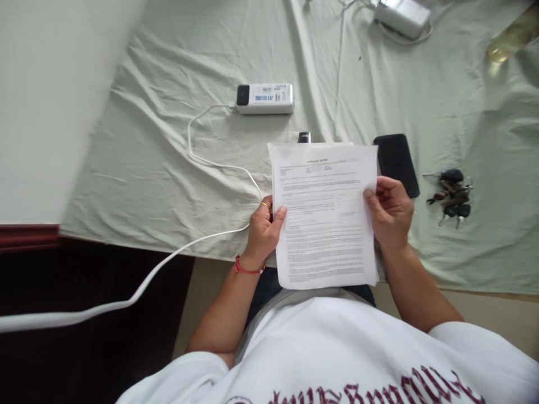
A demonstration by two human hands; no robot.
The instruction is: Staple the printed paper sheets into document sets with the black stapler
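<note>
L hand (pixel 264 229) & R hand (pixel 391 213) pinch papers (pixel 324 224) by opp. edges; pick-up prob. done, what's left unclear; phone (pixel 398 164) R of papers

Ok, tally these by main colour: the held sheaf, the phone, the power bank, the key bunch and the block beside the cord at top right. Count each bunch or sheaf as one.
White: 3 (sheaf of printed papers, power bank, block)
Black: 1 (smartphone)
Mixed dark and metallic: 1 (key bunch)
Total: 5
</note>
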